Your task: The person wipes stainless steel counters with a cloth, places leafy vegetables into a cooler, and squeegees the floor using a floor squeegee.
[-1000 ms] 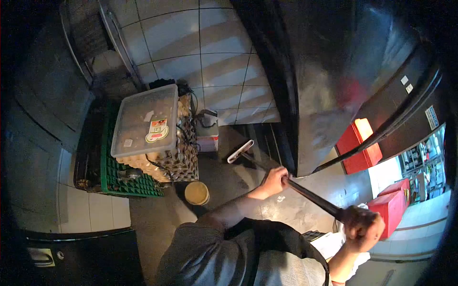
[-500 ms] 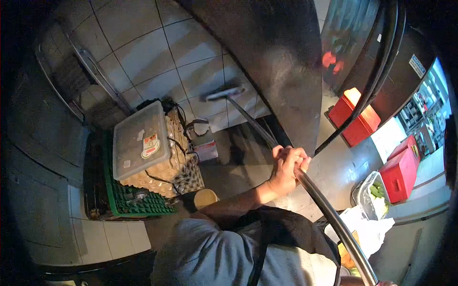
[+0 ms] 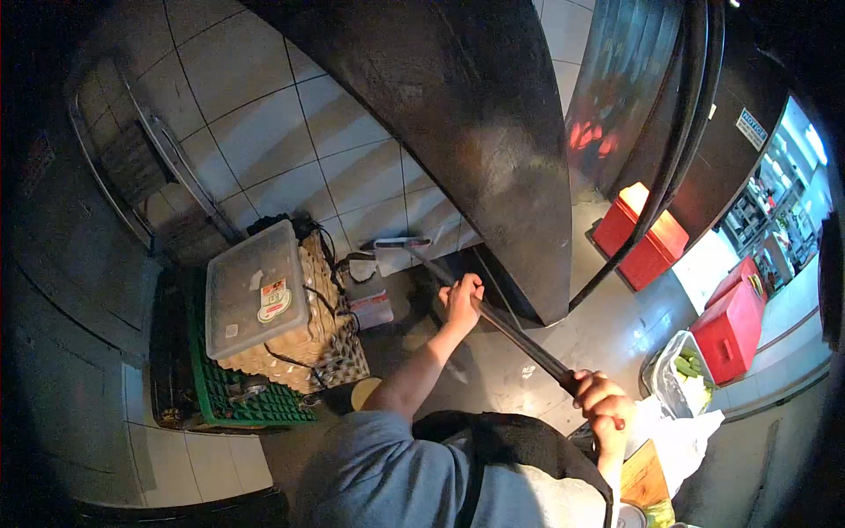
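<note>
- Two hands are closed around one long-handled tool (image 3: 524, 343); clock directions are taken from the left hand (image 3: 462, 302), partway along the shaft.
- The end is gripped by the right hand (image 3: 604, 403), at four.
- The tool's head (image 3: 402, 243) is pointed to ten, near the tiled wall (image 3: 361, 180); contact cannot be told.
- At three, the shaft is neared by the dark panel's (image 3: 493, 145) lower corner.
- Bare floor (image 3: 480, 383) is flanked by a green crate (image 3: 271, 414) at eight.

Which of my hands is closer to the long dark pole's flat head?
Your left hand; it sits between the flat head and your right hand.
</note>
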`<action>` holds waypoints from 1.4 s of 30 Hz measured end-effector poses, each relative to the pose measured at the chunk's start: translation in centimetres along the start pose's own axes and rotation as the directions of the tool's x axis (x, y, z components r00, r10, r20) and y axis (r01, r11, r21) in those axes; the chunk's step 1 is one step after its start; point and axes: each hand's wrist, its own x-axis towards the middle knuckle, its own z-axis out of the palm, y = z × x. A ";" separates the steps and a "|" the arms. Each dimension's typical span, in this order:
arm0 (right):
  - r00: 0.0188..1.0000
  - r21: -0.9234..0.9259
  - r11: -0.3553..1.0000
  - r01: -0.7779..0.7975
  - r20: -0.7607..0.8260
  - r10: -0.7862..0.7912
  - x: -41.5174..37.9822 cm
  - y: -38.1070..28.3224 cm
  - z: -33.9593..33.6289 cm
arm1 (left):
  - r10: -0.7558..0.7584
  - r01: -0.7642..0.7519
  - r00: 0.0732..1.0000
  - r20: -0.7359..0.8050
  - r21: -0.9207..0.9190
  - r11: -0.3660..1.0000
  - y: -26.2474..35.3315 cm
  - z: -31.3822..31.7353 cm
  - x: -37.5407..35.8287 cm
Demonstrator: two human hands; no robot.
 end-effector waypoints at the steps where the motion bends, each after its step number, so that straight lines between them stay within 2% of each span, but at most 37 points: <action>1: 0.999 -0.005 1.000 0.003 -0.039 -0.003 -0.2 -0.3 -0.4 | 0.043 -0.043 0.999 0.006 -0.009 0.999 1.2 -0.3 0.2; 3: 0.968 -0.004 0.995 0.104 -0.227 -0.102 -0.4 -3.0 -0.9 | 0.117 -0.117 0.993 0.013 -0.016 0.993 5.0 -2.1 0.4; 4: 0.973 -0.064 0.993 0.100 -0.202 -0.111 -1.2 -5.5 -3.0 | 0.238 -0.238 0.971 -0.016 0.022 0.971 7.3 -3.5 1.0; 5: 0.963 -0.032 0.974 0.222 -0.148 -0.225 -0.5 -8.6 -3.4 | 0.321 -0.321 0.947 -0.017 0.007 0.947 9.7 -5.1 1.5; 7: 0.932 0.009 0.939 0.343 -0.125 -0.339 -2.0 -13.8 -5.9 | 0.504 -0.511 0.859 -0.086 -0.120 0.851 14.1 -8.4 2.5; 8: 0.912 0.031 0.916 0.400 -0.114 -0.395 -0.9 -16.2 -5.4 | 0.569 -0.583 0.810 -0.144 -0.092 0.807 15.8 -9.5 3.2; 9: 0.905 0.080 0.907 0.414 0.065 -0.420 -0.1 -17.3 -4.8 | 0.632 -0.652 0.749 -0.200 -0.056 0.756 16.6 -10.1 3.9; 12: 0.883 0.156 0.881 0.447 0.077 -0.462 1.3 -15.3 -4.3 | 0.721 -0.749 0.650 -0.241 -0.044 0.661 15.4 -10.2 5.5; 14: 0.898 0.217 0.871 0.440 -0.105 -0.427 0.3 -12.5 -4.7 | 0.704 -0.716 0.694 -0.151 -0.037 0.697 12.9 -9.9 5.7; 15: 0.927 0.106 0.925 0.364 -0.138 -0.349 -2.4 -9.9 -6.9 | 0.693 -0.699 0.713 -0.103 -0.038 0.714 11.1 -9.5 5.7; 16: 0.948 0.001 0.962 0.272 -0.170 -0.268 -5.4 -7.2 -9.4 | 0.628 -0.631 0.773 -0.088 -0.011 0.776 8.8 -8.6 5.4; 17: 0.970 0.067 0.972 0.225 0.084 -0.230 2.6 -6.3 -2.8 | 0.534 -0.534 0.845 -0.029 -0.021 0.845 6.7 -8.1 5.0; 18: 0.982 0.150 0.973 0.173 0.050 -0.182 2.8 -3.8 -1.9 | 0.419 -0.419 0.908 0.001 0.055 0.907 5.1 -7.7 4.1; 19: 0.993 0.106 0.988 0.111 0.023 -0.114 4.1 -2.8 0.7 | 0.330 -0.333 0.943 0.044 0.078 0.940 2.9 -7.2 3.3; 21: 0.983 0.042 0.999 0.034 0.181 -0.041 4.5 -0.9 1.4 | 0.221 -0.216 0.975 -0.026 0.116 0.969 -0.4 -5.5 1.5; 24: 0.996 0.113 0.990 0.084 0.004 -0.085 3.9 -3.0 0.9 | 0.280 -0.276 0.959 -0.037 0.087 0.957 2.9 -5.9 1.9; 25: 0.964 0.150 0.962 0.230 0.101 -0.246 3.3 -3.8 -1.3 | 0.336 -0.334 0.942 -0.023 0.073 0.940 5.4 -6.8 2.1; 28: 0.891 0.015 0.987 0.160 0.428 -0.151 3.6 -13.6 -3.4 | 0.448 -0.455 0.883 -0.137 -0.018 0.890 12.2 -8.9 3.3; 29: 0.883 0.025 0.961 0.275 0.390 -0.263 2.1 -13.7 -4.4 | 0.460 -0.476 0.873 -0.163 -0.072 0.877 13.2 -9.2 3.8; 30: 0.862 0.024 0.922 0.387 0.346 -0.371 0.5 -13.9 -5.4 | 0.444 -0.477 0.856 -0.264 -0.077 0.875 13.6 -8.3 4.2; 32: 0.855 0.084 0.904 0.419 0.298 -0.424 1.9 -12.0 -3.7 | 0.446 -0.483 0.826 -0.345 -0.027 0.875 12.1 -5.7 4.3; 33: 0.891 0.087 0.940 0.330 0.301 -0.340 2.5 -11.5 -2.7 | 0.445 -0.483 0.808 -0.386 -0.004 0.875 10.8 -4.4 4.1; 34: 0.976 -0.011 0.990 0.138 0.171 -0.134 0.5 -9.2 -3.7 | 0.385 -0.406 0.874 -0.296 -0.009 0.914 9.5 -4.1 3.6; 35: 0.834 0.200 0.893 0.403 0.321 -0.448 2.5 -4.3 -2.7 | 0.281 -0.296 0.946 -0.162 -0.073 0.952 7.5 -3.5 2.9; 37: 0.934 0.011 0.990 0.140 0.331 -0.136 3.5 -1.5 -0.2 | 0.107 -0.114 0.990 -0.088 -0.079 0.990 3.7 -1.1 1.8; 39: 0.922 -0.095 0.994 0.052 0.388 -0.011 3.4 2.0 0.6 | 0.133 -0.132 0.990 0.039 -0.030 0.991 -0.7 0.9 0.4; 41: 0.922 -0.073 0.997 0.027 0.387 0.003 3.3 3.4 1.2 | -0.007 0.009 0.992 0.123 -0.018 1.000 -1.8 2.5 -1.5; 42: 0.940 -0.047 0.999 -0.008 0.341 0.024 3.3 3.2 0.9 | -0.004 0.008 0.987 0.162 -0.027 1.000 -1.7 3.2 -2.4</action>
